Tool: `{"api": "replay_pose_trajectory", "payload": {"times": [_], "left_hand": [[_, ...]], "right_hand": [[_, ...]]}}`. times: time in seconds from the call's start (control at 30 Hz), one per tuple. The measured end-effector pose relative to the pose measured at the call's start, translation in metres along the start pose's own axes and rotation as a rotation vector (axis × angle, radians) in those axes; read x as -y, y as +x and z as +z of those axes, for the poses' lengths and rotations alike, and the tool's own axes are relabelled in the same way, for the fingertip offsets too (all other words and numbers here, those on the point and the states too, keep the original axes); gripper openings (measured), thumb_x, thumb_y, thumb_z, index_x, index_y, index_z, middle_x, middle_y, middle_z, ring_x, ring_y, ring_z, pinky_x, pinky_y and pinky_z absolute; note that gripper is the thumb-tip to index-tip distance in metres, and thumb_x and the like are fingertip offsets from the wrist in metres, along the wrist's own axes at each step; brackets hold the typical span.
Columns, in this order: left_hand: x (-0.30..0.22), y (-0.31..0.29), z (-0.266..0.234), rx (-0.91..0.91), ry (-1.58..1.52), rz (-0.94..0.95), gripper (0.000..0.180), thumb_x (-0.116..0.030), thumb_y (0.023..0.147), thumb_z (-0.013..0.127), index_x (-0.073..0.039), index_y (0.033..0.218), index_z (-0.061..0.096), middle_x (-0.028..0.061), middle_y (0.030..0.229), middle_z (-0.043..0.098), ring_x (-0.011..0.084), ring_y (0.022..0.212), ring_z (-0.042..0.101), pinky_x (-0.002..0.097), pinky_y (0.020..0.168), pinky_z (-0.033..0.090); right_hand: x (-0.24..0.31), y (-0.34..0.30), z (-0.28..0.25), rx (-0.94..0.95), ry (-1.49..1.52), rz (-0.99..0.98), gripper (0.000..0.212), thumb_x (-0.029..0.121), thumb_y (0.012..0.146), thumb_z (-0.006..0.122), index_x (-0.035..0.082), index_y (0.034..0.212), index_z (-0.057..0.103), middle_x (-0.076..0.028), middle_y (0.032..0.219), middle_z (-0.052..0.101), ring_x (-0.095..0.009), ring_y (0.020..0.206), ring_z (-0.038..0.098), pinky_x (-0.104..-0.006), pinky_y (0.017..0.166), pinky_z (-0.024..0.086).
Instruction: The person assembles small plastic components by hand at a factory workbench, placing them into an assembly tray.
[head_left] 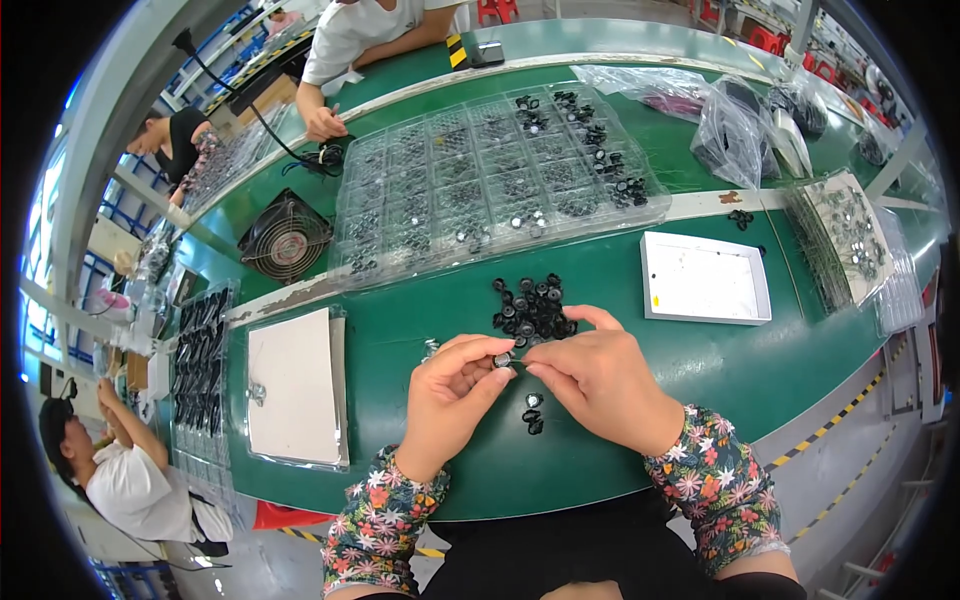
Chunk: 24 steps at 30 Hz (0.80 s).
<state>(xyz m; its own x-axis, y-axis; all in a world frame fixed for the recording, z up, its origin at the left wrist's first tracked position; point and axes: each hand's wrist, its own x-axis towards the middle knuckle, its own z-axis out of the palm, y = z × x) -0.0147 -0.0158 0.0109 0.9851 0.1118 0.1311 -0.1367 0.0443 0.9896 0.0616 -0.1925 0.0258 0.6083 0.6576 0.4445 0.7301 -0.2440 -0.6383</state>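
My left hand (445,395) is closed over the middle of the green table, pinching a small round black part with a silver face (502,360) between thumb and fingertips. Close beside it, my right hand (605,385) is closed in a pinch on a thin wire-like piece (519,362) that reaches to the round part. Whether the piece is joined to the part, I cannot tell. Just beyond my fingers lies a pile of small round black parts (528,305). A few loose parts (534,402) sit between my hands, nearer to me, and a small silver piece (431,346) lies by my left fingers.
A clear compartment tray (362,205) with similar parts spans the far side. A white box (705,280) stands right, and a board with wired pieces (845,240) beyond it. Left are pale card sheets (293,390), a black fan (285,238) and a black-part tray (200,360). Co-workers sit nearby.
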Motion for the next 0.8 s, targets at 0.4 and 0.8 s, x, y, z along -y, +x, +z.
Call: {"api": "replay_pose_trajectory", "payload": {"times": [0.4, 0.8], "left_hand": [[-0.001, 0.001, 0.011, 0.023, 0.711, 0.222, 0.020, 0.001, 0.075, 0.068, -0.002, 0.096, 0.065, 0.0096, 0.089, 0.064, 0.0219, 0.075, 0.062, 0.0305, 0.064, 0.050], [0.011, 0.003, 0.009, 0.238, 0.869, 0.285, 0.020, -0.003, 0.075, 0.067, -0.003, 0.095, 0.066, 0.0091, 0.089, 0.060, 0.0285, 0.084, 0.057, 0.0387, 0.073, 0.047]], "right_hand": [[-0.031, 0.002, -0.045, 0.064, -0.260, 0.117, 0.008, 0.011, 0.080, 0.064, 0.005, 0.078, 0.068, -0.010, 0.073, 0.066, -0.028, 0.074, 0.063, -0.0425, 0.085, 0.046], [-0.021, -0.006, -0.010, 0.254, -0.239, -0.035, 0.009, 0.006, 0.077, 0.064, 0.004, 0.085, 0.067, -0.007, 0.087, 0.064, -0.027, 0.086, 0.060, -0.0386, 0.080, 0.045]]}}
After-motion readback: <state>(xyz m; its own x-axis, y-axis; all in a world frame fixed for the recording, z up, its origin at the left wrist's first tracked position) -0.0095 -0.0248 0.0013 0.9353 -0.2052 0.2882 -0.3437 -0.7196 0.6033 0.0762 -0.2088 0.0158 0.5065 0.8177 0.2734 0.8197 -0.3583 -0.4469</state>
